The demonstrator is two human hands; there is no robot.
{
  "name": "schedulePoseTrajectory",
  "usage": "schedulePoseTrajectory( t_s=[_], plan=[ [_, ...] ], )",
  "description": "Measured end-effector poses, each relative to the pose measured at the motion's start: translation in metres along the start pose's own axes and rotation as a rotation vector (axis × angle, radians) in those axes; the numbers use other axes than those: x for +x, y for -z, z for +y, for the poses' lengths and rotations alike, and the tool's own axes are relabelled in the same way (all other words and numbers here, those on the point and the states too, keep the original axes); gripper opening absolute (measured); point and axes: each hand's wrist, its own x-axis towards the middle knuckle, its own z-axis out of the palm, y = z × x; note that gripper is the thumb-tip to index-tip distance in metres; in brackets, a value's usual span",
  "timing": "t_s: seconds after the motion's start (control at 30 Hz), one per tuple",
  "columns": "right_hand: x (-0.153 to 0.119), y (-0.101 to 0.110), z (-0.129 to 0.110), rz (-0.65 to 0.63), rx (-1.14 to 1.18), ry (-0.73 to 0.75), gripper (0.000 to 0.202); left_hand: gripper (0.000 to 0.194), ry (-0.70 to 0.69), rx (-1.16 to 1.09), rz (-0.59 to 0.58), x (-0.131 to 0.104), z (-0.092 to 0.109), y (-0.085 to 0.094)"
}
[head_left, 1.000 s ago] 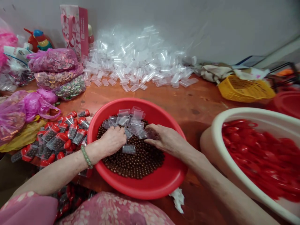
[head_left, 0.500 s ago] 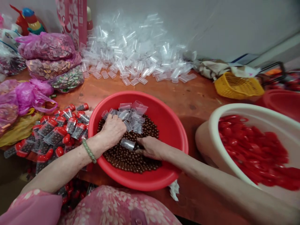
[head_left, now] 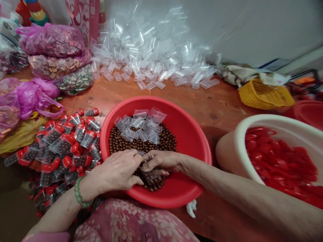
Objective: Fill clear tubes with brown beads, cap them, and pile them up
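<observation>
A red basin (head_left: 191,144) holds brown beads (head_left: 164,136) with a heap of clear plastic cases (head_left: 141,124) on top. Over the near part of the beads, my left hand (head_left: 121,169) reaches across from the left, its fingers bent against my right hand (head_left: 158,161). My right hand grips a clear case (head_left: 150,176) that has dark beads in it. What lies under my left fingertips is hidden, and the thumb of that hand points toward the case.
Filled cases with red caps (head_left: 63,143) are piled left of the basin. Clear cases (head_left: 151,60) lie heaped at the wall. At the right are a white tub (head_left: 232,161) of red parts and a yellow basket (head_left: 264,95). Pink bags (head_left: 52,40) stand back left.
My left hand has moved off the clear cases, down toward me, and met my right hand. The case in my right hand now shows beads. The view has shifted slightly.
</observation>
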Motion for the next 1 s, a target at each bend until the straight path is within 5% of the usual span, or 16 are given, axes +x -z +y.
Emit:
schedulePoseTrajectory(
  t_s=[0.27,0.53,0.73,0.9,1.0],
  plan=[
    [-0.005,-0.019,0.0,0.141,0.36,0.212,0.03,0.023,0.025,-0.002,0.154,0.004,0.001,-0.01],
    [-0.025,-0.037,-0.01,0.32,0.396,0.331,0.038,0.035,-0.104,-0.165,0.463,0.006,-0.002,-0.018],
    [-0.036,-0.029,-0.005,0.423,0.074,0.348,0.042,0.023,-0.09,-0.561,0.455,0.003,0.004,-0.003],
    [-0.047,-0.015,0.006,0.613,-0.649,0.272,0.018,0.032,0.002,-0.686,0.418,-0.007,0.004,0.0],
    [-0.045,-0.016,0.002,0.684,-0.877,0.247,0.013,0.028,0.045,-0.71,0.429,-0.009,0.001,-0.001]
  ],
)
